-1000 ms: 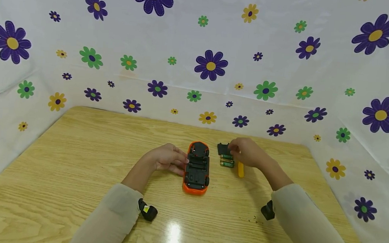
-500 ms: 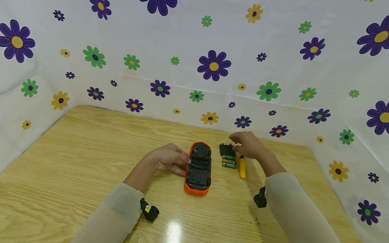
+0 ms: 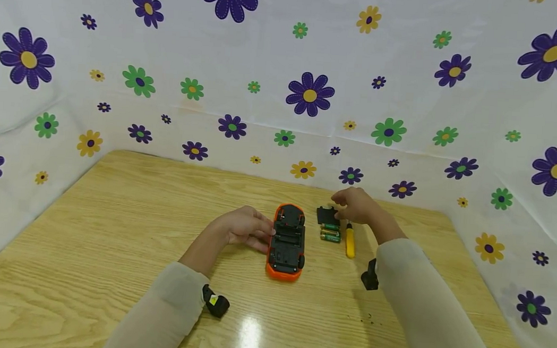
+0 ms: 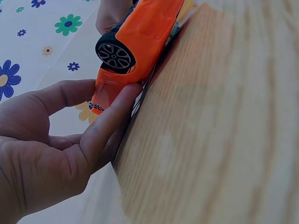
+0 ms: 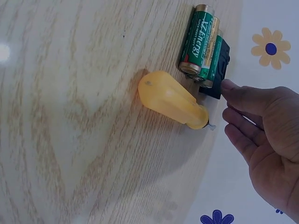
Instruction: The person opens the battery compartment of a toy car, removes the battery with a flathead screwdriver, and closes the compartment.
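An orange toy car lies upside down on the table, its black underside and open battery compartment facing up. My left hand grips the car's left edge; in the left wrist view, fingertips touch its orange body. My right hand is over the right end of a black battery cover, its fingers extended. In the right wrist view its thumb is at the cover's edge; whether it touches is unclear. Several green batteries lie side by side just in front of the cover.
A screwdriver with a yellow handle lies right of the batteries, its shaft pointing toward the back. Small dark bits are scattered on the wooden table near the right forearm. A flower-printed white sheet stands behind the table and at its sides.
My right hand has drawn slightly back toward the rear, uncovering more of the screwdriver and the cover. The left hand and the car stay in place; the head view has shifted a little.
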A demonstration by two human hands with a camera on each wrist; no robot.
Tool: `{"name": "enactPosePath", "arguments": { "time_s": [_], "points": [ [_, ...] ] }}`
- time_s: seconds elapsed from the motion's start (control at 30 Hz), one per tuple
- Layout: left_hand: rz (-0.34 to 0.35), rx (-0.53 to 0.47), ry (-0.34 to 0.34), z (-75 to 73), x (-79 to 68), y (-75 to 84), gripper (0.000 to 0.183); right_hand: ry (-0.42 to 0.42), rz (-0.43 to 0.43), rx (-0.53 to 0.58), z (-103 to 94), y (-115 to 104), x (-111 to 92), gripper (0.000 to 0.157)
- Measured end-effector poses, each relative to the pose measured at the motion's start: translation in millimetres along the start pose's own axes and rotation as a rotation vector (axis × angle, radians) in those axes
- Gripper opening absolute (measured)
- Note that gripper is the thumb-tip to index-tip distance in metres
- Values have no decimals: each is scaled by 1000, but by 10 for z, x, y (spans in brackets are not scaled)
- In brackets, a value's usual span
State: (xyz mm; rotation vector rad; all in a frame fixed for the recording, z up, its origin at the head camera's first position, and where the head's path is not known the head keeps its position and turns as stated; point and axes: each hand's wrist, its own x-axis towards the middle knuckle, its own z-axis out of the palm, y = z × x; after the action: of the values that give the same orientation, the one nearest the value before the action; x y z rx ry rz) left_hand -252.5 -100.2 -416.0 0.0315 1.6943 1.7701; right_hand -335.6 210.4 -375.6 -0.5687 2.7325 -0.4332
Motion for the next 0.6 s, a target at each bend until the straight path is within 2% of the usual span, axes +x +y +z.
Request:
{"name": "enactPosePath", "arguments": {
  "time_s": [0.6],
  "points": [
    [4, 4, -9, -1, 3, -4, 40, -62, 54, 15, 23, -22, 53, 46]
  ]
}}
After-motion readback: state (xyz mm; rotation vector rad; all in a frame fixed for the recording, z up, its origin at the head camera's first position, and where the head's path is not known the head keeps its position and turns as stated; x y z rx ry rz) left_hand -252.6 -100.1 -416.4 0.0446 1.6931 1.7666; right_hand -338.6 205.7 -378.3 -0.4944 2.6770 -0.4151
